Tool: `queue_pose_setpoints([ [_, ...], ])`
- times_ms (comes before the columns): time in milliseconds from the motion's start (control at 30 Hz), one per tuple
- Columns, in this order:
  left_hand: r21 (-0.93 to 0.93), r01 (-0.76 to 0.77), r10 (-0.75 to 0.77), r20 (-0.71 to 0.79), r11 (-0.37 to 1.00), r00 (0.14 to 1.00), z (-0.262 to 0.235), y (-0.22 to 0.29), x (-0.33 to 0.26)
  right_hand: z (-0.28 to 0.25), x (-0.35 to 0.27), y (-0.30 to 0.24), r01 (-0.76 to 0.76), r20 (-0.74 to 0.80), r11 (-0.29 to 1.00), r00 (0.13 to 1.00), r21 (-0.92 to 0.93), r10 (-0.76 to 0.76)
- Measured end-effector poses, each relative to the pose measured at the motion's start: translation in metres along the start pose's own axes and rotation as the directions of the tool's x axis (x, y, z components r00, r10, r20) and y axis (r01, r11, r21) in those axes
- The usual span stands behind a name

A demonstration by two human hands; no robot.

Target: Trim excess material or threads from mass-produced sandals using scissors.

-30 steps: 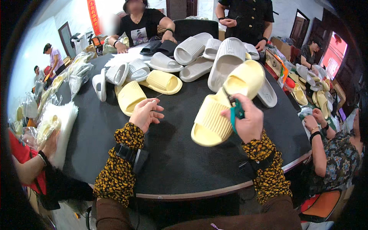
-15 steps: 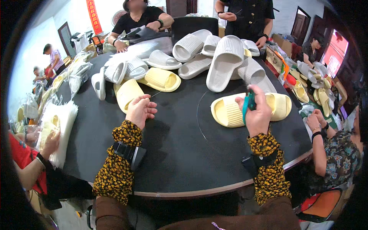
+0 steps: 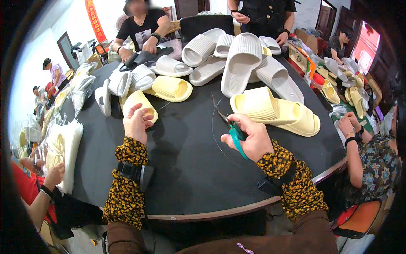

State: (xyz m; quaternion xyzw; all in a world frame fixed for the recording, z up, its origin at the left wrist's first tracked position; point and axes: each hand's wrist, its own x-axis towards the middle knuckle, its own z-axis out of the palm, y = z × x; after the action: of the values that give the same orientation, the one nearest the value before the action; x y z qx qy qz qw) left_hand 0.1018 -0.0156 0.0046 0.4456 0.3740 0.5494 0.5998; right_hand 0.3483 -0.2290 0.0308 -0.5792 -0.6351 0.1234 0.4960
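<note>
My right hand (image 3: 253, 137) grips teal-handled scissors (image 3: 237, 134), their dark blades pointing up and left over the table. Just beyond it lies a pair of yellow slippers (image 3: 302, 118), one partly on top of the other. My left hand (image 3: 136, 125) has its fingers curled in front of another yellow slipper (image 3: 141, 101). Whether those fingers hold anything is hidden. A further yellow slipper (image 3: 171, 89) rests behind that one. Between my hands a thin clear strand (image 3: 213, 131) curves across the dark table (image 3: 186, 169).
Grey slippers (image 3: 243, 63) are heaped at the far side, with more (image 3: 120, 82) to the left. Clear plastic bags (image 3: 72, 144) are stacked at the left edge. Co-workers sit at both sides; across the table a person handles a dark item (image 3: 148, 57).
My right hand has come left and nearer with the scissors, whose blades now show. The right yellow pair is now overlapped and askew. My left hand sits slightly farther left in the picture.
</note>
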Motion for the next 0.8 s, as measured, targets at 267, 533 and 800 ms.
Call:
queue_pose_setpoints([
  [267,0.104,-0.264,0.281,-0.206,0.959,0.937,-0.030,0.002,0.021,-0.002,0.009,0.010,-0.524,0.251,0.712,0.851,0.468,0.461],
  [533,0.204,-0.202,0.248,-0.235,0.958,0.940,-0.067,-0.001,0.047,-0.001,0.012,0.013,-0.583,0.322,0.643,0.812,0.497,0.487],
  [800,0.394,-0.192,0.227,-0.044,0.899,0.973,-0.055,-0.006,0.045,-0.004,0.011,0.013,-0.608,0.364,0.670,0.793,0.426,0.489],
])
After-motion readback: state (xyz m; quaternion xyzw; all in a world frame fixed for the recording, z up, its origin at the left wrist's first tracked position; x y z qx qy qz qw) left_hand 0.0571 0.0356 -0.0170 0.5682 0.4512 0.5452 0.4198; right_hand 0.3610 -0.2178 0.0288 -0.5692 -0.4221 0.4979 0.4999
